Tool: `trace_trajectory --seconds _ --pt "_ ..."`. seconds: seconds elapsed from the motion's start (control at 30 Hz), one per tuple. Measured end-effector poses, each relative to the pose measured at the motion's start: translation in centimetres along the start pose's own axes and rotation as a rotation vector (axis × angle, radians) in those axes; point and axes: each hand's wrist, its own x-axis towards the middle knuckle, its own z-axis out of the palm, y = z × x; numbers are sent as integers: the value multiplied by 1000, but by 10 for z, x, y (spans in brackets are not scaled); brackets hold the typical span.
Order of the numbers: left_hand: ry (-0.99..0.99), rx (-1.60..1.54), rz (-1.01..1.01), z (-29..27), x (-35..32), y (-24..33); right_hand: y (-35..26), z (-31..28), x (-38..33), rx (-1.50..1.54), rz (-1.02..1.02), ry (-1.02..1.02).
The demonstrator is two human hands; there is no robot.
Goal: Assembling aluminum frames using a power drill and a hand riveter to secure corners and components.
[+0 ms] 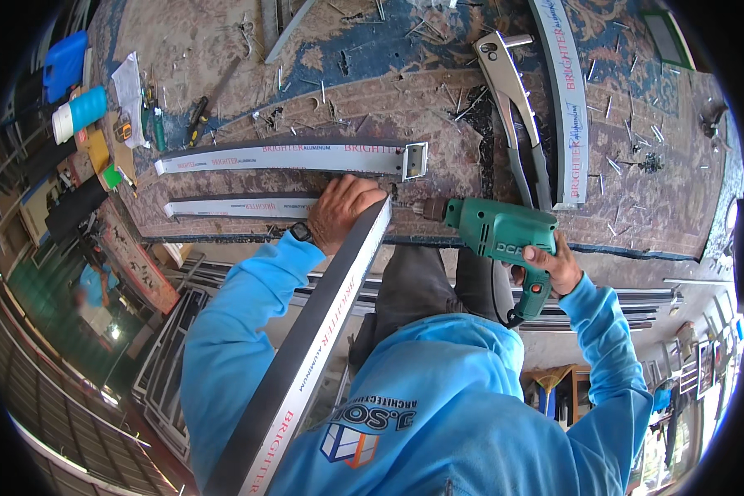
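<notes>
Left hand: the left hand, palm down with fingers curled, presses on the upper end of a long aluminium profile; a dark wristwatch sits at the wrist.
Right hand: the right hand is wrapped tight around the pistol grip of a green electric drill.
Drill: held level at the front edge of the workbench, its chuck pointing toward the person's left, with the tip close to the profile's end; whether the bit touches the metal cannot be told.
Held profile: dark on one face, white-filmed with red lettering on the other, it runs diagonally from the bench edge down past the person's left arm to the lower rim of the view.
Bench: covered by a worn patterned carpet strewn with metal shavings and spent rivet stems.
Other profiles: two white-filmed lengths lie side by side beyond the left hand, the farther one ending in a small square bracket, the nearer one shorter; a curved white-filmed length lies at the right.
Hand riveter: a long-handled hand riveter lies just beside the curved length.
Small tools: screwdrivers rest near the bench's left end.
</notes>
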Motion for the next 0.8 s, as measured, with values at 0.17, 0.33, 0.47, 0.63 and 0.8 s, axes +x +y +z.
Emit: trace_trajectory --seconds 0.17,0.33,0.47,0.63,0.8 --pt "1 -12 2 -1 1 1 2 0 1 -25 0 34" --pt "-6 -9 4 -2 3 2 2 1 1 -21 8 39" --pt "2 -26 -1 -2 4 3 1 4 1 -24 -6 84" --pt "-16 -14 12 0 2 -1 -1 6 1 -27 -8 103" --pt "-35 -10 15 -1 3 -3 -7 8 1 -50 -27 63"
